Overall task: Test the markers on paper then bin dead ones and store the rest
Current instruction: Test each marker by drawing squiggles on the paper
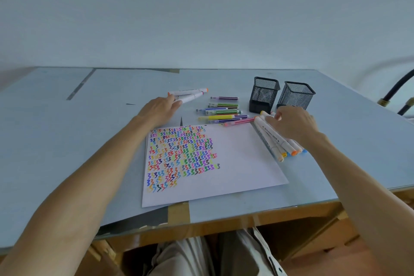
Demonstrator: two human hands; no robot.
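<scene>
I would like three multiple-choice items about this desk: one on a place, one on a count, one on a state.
1. Where do the thin coloured markers lie?
A. beyond the paper's far edge
B. inside a cup
C. on the floor

2. How many black mesh cups stand on the table?
A. one
B. two
C. four

3. The paper is:
A. blank
B. crumpled
C. partly covered with coloured squiggles

Answers:
1 A, they lie on the table just past the sheet.
2 B, the second cup stands beside the first.
3 C, squiggles fill its left part; the right part is bare.
</scene>
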